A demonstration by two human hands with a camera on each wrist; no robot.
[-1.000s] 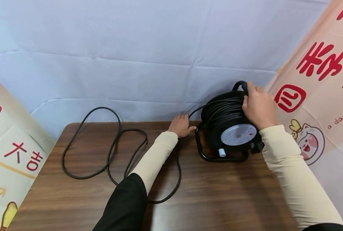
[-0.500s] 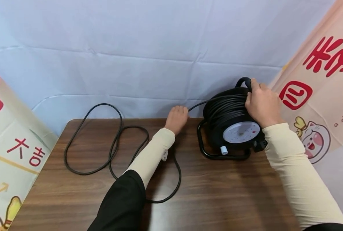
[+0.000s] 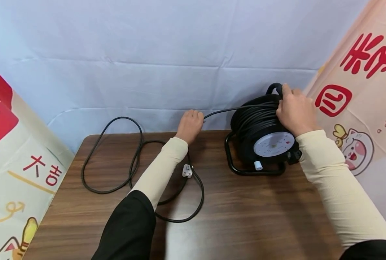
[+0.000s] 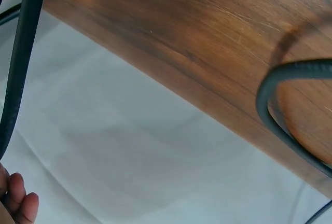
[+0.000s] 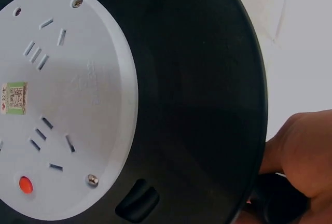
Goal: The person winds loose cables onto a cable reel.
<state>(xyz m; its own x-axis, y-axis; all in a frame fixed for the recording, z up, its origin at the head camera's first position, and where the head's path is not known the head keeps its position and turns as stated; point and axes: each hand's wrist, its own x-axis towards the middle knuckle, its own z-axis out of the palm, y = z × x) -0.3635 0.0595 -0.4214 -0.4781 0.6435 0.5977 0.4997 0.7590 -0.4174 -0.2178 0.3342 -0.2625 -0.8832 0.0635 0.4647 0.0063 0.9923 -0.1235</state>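
A black cable reel point(image 3: 243, 142) with a round white socket face point(image 3: 274, 143) stands on its tube frame at the table's back right. My right hand point(image 3: 297, 112) grips the black handle point(image 3: 273, 86) on top; the right wrist view has the hand point(image 5: 308, 151) behind the reel's rim. My left hand point(image 3: 190, 126), raised over the back edge, holds the black cable point(image 3: 223, 111), which runs from there up to the reel's windings. In the left wrist view, curled fingertips point(image 4: 26, 203) lie at the cable's lower end. A white plug point(image 3: 187, 171) rests below my left hand.
Loose cable loops point(image 3: 82, 169) spread over the left and middle of the wooden table point(image 3: 245, 220). A white crank knob point(image 3: 258, 165) sticks out of the reel's front. A white cloth point(image 3: 167, 86) hangs behind, with printed banners point(image 3: 358, 90) at the sides.
My left hand has closed round the cable and moved left and up, drawing the span to the reel longer and straighter. The plug has come into sight. My right hand keeps hold of the handle.
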